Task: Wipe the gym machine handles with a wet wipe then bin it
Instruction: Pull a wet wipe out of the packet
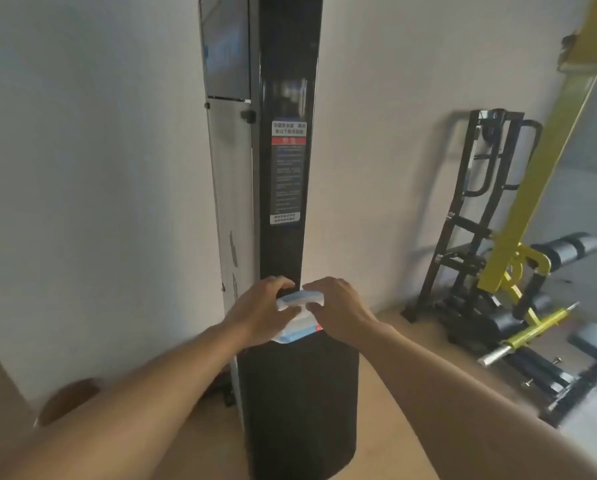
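Blue-white wet-wipe pack (299, 318) — soft, light, slippery film, resting against black machine column (283, 202) | left hand (259, 308) grips its left end | right hand (338, 306) pinches the flip lid — steady the body.

Left hand (255, 311), right hand (342, 306): bare; forearms bare, sleeveless.
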